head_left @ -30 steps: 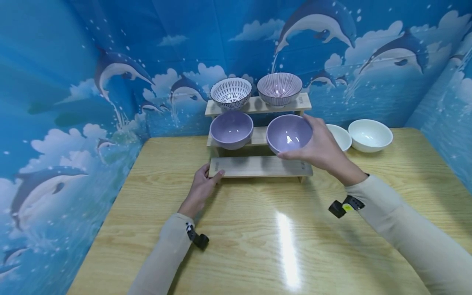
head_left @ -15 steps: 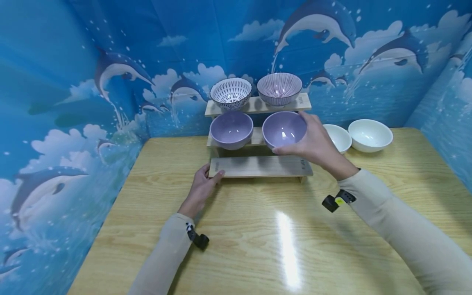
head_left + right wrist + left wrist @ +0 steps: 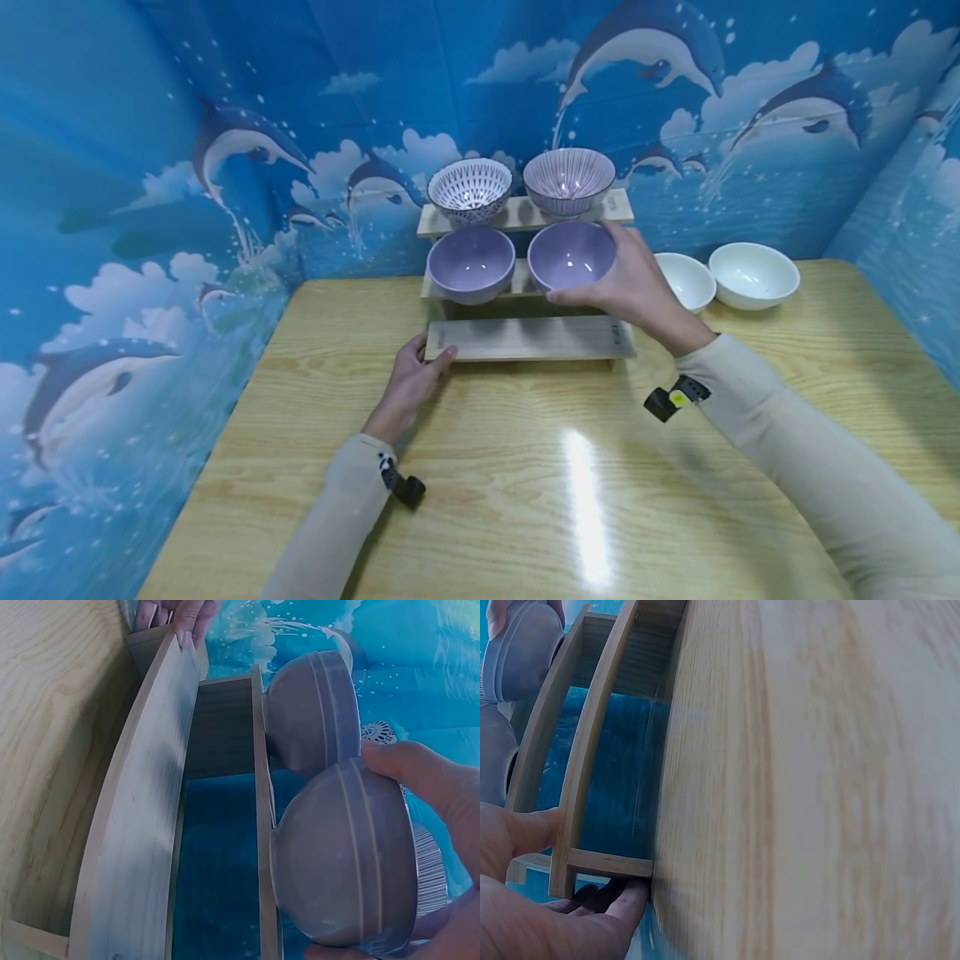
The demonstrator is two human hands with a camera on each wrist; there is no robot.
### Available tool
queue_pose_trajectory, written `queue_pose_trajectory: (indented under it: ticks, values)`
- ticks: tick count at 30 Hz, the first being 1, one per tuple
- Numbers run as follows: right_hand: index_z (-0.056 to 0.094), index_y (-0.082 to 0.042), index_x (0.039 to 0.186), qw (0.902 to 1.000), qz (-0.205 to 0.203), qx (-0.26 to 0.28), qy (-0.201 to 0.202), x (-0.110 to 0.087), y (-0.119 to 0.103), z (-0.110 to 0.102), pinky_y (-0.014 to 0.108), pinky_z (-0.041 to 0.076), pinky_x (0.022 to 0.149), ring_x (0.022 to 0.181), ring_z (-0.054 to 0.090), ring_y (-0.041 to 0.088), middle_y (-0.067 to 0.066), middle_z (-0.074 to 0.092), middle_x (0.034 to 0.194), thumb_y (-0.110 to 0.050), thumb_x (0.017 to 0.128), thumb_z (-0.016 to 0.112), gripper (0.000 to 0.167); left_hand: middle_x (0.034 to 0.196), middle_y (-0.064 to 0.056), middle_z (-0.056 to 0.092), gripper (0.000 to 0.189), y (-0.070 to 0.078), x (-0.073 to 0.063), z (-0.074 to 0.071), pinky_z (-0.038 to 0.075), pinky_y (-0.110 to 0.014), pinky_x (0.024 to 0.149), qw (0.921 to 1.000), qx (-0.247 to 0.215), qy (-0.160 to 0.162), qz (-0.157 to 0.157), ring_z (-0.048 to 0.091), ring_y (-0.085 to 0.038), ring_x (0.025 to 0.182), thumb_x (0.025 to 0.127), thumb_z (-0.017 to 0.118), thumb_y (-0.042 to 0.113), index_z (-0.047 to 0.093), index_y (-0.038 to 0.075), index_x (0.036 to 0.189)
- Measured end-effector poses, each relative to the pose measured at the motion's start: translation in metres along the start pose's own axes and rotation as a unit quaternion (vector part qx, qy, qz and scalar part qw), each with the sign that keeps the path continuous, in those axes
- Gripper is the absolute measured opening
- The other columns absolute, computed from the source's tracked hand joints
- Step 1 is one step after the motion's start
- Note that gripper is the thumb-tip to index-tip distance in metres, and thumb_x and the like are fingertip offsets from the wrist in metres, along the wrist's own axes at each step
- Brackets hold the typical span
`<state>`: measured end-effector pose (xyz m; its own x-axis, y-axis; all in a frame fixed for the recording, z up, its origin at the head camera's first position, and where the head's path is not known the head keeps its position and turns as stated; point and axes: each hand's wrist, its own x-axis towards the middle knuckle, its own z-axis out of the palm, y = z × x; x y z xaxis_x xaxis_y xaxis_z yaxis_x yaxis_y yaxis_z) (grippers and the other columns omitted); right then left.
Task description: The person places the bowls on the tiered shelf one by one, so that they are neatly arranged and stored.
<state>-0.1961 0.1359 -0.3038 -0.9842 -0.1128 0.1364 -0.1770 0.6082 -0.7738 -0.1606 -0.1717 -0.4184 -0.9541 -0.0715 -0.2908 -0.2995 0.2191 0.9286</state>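
In the head view, my right hand (image 3: 637, 287) holds the right-hand purple bowl (image 3: 570, 257) by its right side, thumb at the near rim. The bowl is at the middle step of a three-step wooden rack (image 3: 528, 340); its foot looks against that step in the right wrist view. Just left of it, a matching purple bowl (image 3: 471, 268) sits on the same step. My left hand (image 3: 408, 379) grips the left end of the lowest step. In the left wrist view its thumb (image 3: 534, 829) presses the step's upper face and the other fingers are behind the end support.
A dark-patterned white bowl (image 3: 470, 190) and a purple-striped bowl (image 3: 568, 179) stand on the top step. To the rack's right, two white bowls (image 3: 753, 279) stand on the wooden table (image 3: 480, 467). A dolphin-print curtain (image 3: 420, 67) encloses the back and sides.
My right hand has brought the purple bowl left and slightly back, closer to the other purple bowl on the middle step. The left hand has stayed on the rack.
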Motion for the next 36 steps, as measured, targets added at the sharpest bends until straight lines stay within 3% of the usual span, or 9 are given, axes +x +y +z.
queue_pose_trajectory:
  ticks: [16, 36]
  values:
    - [0.022, -0.002, 0.160, 0.9995, 0.027, 0.011, -0.008, 0.0075, -0.0017, 0.0009, 0.062, 0.041, 0.108, 0.133, 0.040, 0.042, 0.024, 0.035, 0.152, -0.047, 0.063, 0.096, 0.130, 0.159, -0.012, 0.038, 0.072, -0.0007, -0.0002, 0.0008, 0.039, -0.036, 0.115, 1.0000, -0.003, 0.001, 0.005, 0.040, -0.024, 0.143, 0.101, 0.065, 0.027, 0.027, 0.007, 0.159]
    - [0.026, -0.002, 0.158, 0.9997, 0.001, 0.007, -0.023, 0.0083, -0.0040, -0.0002, 0.061, 0.042, 0.106, 0.131, 0.041, 0.041, 0.025, 0.038, 0.148, -0.043, 0.066, 0.096, 0.123, 0.160, -0.011, 0.037, 0.073, 0.0002, -0.0009, 0.0018, 0.040, -0.037, 0.114, 1.0000, 0.001, 0.007, -0.001, 0.040, -0.024, 0.143, 0.101, 0.066, 0.028, 0.026, 0.007, 0.160]
